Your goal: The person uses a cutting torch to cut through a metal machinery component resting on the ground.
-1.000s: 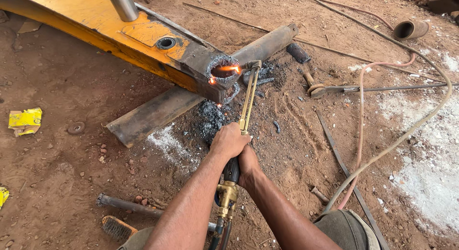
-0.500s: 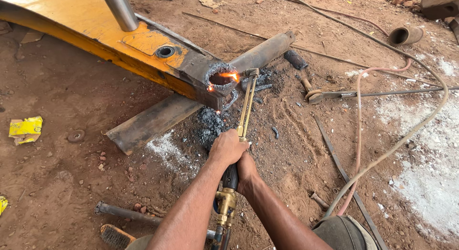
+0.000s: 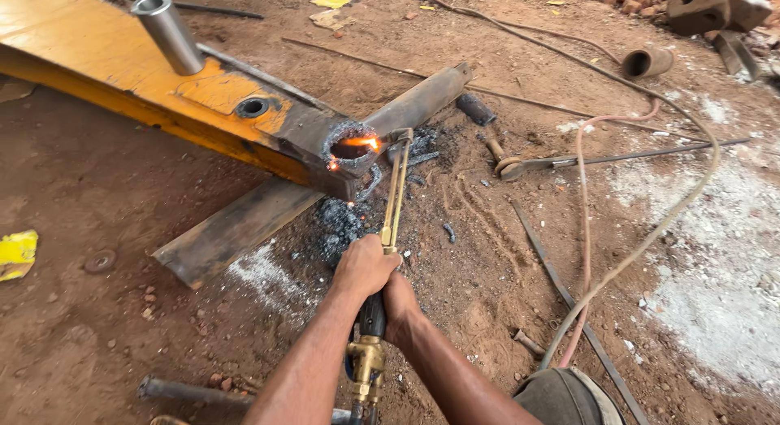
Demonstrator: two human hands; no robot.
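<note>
Brass tubes of one cutting torch [image 3: 395, 189] run up mid-frame to a glowing round hole [image 3: 354, 148] in the yellow steel beam [image 3: 122, 75], whose far end is cut off at upper left. Both hands wrap the torch's handle: the left hand [image 3: 363, 267] closed over it, the right hand [image 3: 400, 305] mostly hidden beneath. Two hoses [image 3: 617, 262] trail right; one steel pin [image 3: 167, 33] stands on the beam.
</note>
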